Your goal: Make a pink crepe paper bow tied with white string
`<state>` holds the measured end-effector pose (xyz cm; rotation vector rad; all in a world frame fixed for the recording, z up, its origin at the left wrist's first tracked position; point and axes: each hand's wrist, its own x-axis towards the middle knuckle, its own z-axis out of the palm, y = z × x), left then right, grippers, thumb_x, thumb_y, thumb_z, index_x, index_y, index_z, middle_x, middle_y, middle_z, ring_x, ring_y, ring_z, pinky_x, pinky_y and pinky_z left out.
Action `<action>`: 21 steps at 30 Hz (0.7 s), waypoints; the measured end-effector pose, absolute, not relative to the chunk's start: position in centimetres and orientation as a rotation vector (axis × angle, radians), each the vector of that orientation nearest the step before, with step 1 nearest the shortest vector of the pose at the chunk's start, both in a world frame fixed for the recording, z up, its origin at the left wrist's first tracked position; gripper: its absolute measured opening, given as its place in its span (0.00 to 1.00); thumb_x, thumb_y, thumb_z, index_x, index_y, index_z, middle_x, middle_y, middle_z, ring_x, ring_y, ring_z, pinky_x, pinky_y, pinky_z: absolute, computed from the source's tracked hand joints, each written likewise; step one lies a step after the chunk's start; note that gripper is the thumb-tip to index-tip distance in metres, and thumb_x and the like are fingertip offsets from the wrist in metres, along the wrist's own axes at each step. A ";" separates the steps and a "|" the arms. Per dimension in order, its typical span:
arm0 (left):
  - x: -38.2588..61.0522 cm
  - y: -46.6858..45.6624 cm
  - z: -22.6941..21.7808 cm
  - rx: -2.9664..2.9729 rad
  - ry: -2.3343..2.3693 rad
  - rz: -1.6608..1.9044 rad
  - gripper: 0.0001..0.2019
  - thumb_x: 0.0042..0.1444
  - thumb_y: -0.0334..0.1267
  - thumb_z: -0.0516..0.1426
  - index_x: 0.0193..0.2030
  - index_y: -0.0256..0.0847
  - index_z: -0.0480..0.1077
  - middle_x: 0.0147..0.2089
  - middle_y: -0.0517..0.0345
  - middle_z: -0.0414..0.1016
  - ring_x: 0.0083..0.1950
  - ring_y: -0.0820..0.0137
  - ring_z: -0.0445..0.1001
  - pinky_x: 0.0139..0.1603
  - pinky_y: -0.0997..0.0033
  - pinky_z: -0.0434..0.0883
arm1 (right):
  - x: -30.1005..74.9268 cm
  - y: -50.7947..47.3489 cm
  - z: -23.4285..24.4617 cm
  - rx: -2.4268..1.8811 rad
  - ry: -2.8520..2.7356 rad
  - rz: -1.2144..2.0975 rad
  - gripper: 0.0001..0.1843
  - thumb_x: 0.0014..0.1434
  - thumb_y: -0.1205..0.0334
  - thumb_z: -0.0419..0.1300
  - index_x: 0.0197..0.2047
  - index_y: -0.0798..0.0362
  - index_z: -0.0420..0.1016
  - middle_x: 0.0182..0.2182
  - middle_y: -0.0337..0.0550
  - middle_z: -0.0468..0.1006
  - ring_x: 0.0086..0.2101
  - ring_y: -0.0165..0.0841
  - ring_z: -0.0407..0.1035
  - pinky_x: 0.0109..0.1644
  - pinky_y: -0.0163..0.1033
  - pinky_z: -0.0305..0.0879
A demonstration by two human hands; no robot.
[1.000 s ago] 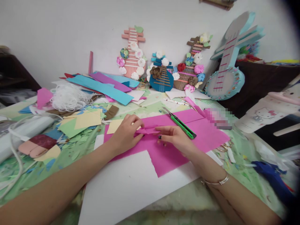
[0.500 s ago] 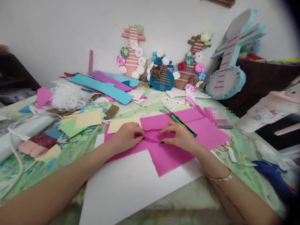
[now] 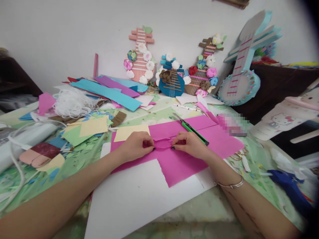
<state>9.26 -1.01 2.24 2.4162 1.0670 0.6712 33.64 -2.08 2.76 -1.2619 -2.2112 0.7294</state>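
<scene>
Between my two hands stretches a small magenta paper strip (image 3: 163,143) with ragged edges. My left hand (image 3: 139,145) pinches its left end between thumb and fingers. At the other end my right hand (image 3: 189,145) is closed in a pinch. Both hands are just over a large magenta paper sheet (image 3: 179,167) with a torn lower edge, which lies on a white board (image 3: 129,196). A green utility knife (image 3: 194,129), blade out, rests on the sheet behind my right hand. A cream paper piece (image 3: 131,132) lies behind my left hand.
Paper scraps (image 3: 92,127) and a tangle of white string (image 3: 73,101) cover the left side. Decorated paper lutes (image 3: 171,83) lean on the wall. On the right are a blue glue gun (image 3: 289,189), a cup (image 3: 276,121) and gold scissor handles (image 3: 238,156).
My right hand's fingers have closed from a spread pose onto the right end of the strip. My left hand keeps its pinch, nearly in place.
</scene>
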 end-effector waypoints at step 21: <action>10.1 -1.0 2.2 2.382 1.240 0.536 0.03 0.48 0.32 0.53 0.27 0.39 0.66 0.29 0.59 0.69 0.31 0.71 0.66 0.32 0.72 0.62 | 32.8 -1.9 1.3 -1.437 -2.056 0.816 0.04 0.50 0.64 0.58 0.28 0.55 0.73 0.25 0.39 0.75 0.26 0.29 0.67 0.28 0.34 0.59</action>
